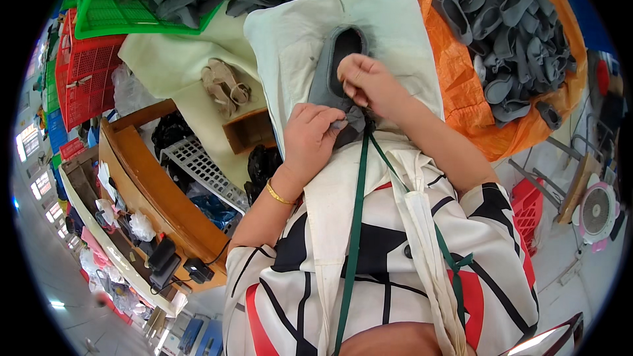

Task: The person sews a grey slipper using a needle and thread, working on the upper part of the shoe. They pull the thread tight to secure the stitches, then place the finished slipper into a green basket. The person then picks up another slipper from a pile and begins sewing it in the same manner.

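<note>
A grey flat shoe (324,59) lies on a pale padded cushion (283,33) in front of me, its opening facing up and its toe toward my body. Around the toe end, by some gathered grey material (353,118), my left hand (311,133) is closed, with thumb and fingertips pinching there. My right hand (370,86) hovers over the lower part of the shoe opening, fingers curled into a pinch. Whatever sits between those fingertips is too small or hidden to name.
Many grey shoes fill a green crate (99,6) at the back left and an orange sack (455,86) at the right. Beige sandals (225,86) rest on pale cloth beside a small wooden box (249,130). A wooden drawer unit (158,184) stands left, a fan (597,209) right.
</note>
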Motion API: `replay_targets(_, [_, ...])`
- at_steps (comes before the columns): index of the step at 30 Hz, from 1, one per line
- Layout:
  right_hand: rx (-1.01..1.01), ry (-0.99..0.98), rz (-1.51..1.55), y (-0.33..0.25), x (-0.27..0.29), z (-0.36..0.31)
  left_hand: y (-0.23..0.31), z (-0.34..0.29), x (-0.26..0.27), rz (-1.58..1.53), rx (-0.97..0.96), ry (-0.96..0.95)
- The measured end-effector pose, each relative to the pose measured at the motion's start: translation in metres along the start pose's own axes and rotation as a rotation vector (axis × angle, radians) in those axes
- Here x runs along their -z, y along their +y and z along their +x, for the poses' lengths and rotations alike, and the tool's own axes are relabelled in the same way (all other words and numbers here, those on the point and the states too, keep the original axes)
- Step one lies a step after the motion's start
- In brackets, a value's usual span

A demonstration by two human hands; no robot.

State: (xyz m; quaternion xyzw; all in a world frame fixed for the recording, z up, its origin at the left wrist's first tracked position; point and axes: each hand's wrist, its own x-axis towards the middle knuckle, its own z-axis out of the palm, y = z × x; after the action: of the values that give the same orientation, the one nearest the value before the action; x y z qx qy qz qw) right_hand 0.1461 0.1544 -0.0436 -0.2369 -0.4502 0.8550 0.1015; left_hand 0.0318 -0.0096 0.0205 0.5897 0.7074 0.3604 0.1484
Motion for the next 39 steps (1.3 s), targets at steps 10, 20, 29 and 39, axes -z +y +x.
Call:
replay_targets(10, [0.242, 0.28, 0.372, -0.102, 0.086, -0.029, -0.001, 0.004, -0.004, -0.097, 0.164, -0.189])
replay_targets(20, [0.813, 0.774, -0.076, -0.145, 0.118, -0.053, -0.004, 0.005, -0.005, -0.094, 0.122, -0.189])
replay_targets(29, [0.076, 0.018, -0.755, -0.038, -0.012, -0.066, -0.003, 0.002, -0.006, -0.037, 0.114, -0.085])
replay_targets(39, [0.221, -0.014, -1.105, -0.03, -0.02, -0.078, -0.008, -0.008, -0.013, -0.023, 0.107, 0.0])
